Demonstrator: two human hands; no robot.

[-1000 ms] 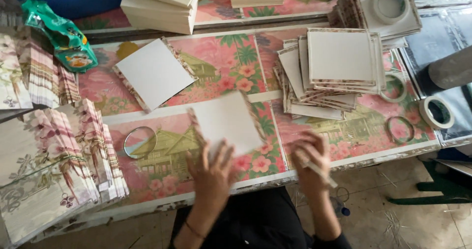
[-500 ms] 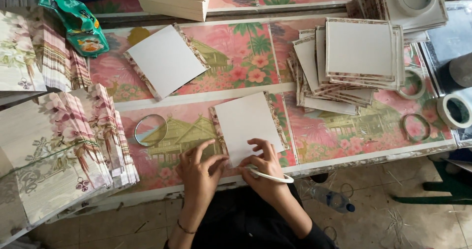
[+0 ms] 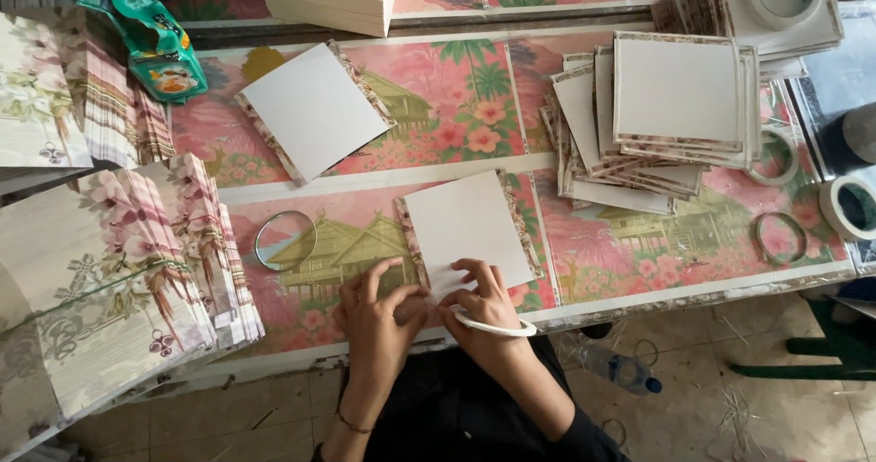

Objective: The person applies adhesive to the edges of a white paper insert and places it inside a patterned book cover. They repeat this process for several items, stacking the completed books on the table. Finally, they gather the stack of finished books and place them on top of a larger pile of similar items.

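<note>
1. Floral pink sheets cover the table (image 3: 456,97), which is crowded with stacks; below its near edge lies a tiled floor with a bottle (image 3: 620,369).
2. At the table's near edge lies a white card (image 3: 467,229), tilted slightly, with patterned paper showing along its left and right sides.
3. Left hand (image 3: 374,311) rests at the card's lower left corner, fingers half curled and pressing down; it grips nothing that I can see.
4. Right hand (image 3: 484,302) is at the card's bottom edge, fingers bent onto it, with a tape ring (image 3: 493,325) held beneath the hand, or perhaps looped on it; I cannot tell which.
5. Left of the card sits a clear ring (image 3: 285,240); beyond that, fanned floral sheets (image 3: 137,270).
6. Behind the card, to the left, lies a second card (image 3: 315,108); behind it to the right is a card pile (image 3: 671,106). More tape rolls (image 3: 853,207) sit far right of the card.
7. My judgement of the step: the bottom edge is being stuck down. To do it well, pin the corner firmly with the left hand so the card cannot twist, keep the tape parallel to the edge, and smooth outward from the corner to avoid wrinkles.
</note>
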